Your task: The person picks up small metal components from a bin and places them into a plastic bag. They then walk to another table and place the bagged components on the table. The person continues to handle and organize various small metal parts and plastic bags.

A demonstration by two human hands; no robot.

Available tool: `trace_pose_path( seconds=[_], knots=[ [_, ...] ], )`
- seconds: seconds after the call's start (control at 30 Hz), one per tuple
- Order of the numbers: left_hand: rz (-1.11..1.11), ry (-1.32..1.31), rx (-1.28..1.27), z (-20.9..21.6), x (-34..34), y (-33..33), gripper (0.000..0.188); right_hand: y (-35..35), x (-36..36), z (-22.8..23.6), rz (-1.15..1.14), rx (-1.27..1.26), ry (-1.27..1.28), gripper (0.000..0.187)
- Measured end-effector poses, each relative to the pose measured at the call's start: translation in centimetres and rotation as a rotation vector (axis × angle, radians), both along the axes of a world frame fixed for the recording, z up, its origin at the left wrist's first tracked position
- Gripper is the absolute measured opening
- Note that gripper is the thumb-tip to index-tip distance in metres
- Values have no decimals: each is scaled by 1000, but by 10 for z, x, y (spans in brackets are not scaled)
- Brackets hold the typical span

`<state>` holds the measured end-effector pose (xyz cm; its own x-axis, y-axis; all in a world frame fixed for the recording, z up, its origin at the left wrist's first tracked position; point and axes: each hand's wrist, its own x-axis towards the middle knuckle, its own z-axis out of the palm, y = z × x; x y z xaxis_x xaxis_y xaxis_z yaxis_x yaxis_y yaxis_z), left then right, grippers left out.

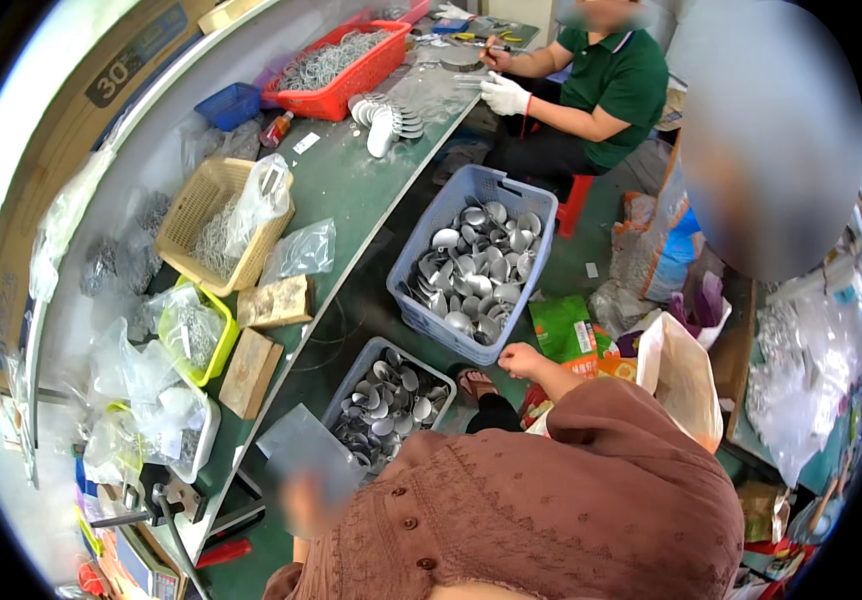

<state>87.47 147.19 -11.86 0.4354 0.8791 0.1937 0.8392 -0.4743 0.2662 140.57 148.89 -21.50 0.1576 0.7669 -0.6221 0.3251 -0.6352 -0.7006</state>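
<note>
My right hand (521, 361) has its fingers curled, close beside the near right corner of a blue plastic crate (421, 322). What those fingers hold, if anything, I cannot make out. Many grey, rounded metal discs (471, 265) fill the crate. My left hand (306, 505), low in the view, is blurred and its fingers cannot be read. Just above it is a translucent plastic piece (296, 435); whether the hand grips it is unclear. A smaller pale bin (448, 383) with more metal discs (386, 400) stands on the floor between my hands.
A green workbench (366, 185) runs along the left, carrying a red basket of wire hooks (296, 101), a beige basket (176, 215) and wooden blocks (251, 373). A co-worker in green (611, 85) sits beyond the crate. Bags (676, 370) crowd the right.
</note>
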Motion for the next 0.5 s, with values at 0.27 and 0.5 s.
trace_pose_path(
  seconds=[0.27,0.5],
  knots=[
    [271,-171,-304,76,117,41,13,104,47,25,192,3,198,17],
    [484,33,-243,79,127,-19,16,252,34,69,404,528,203,16]
  ],
)
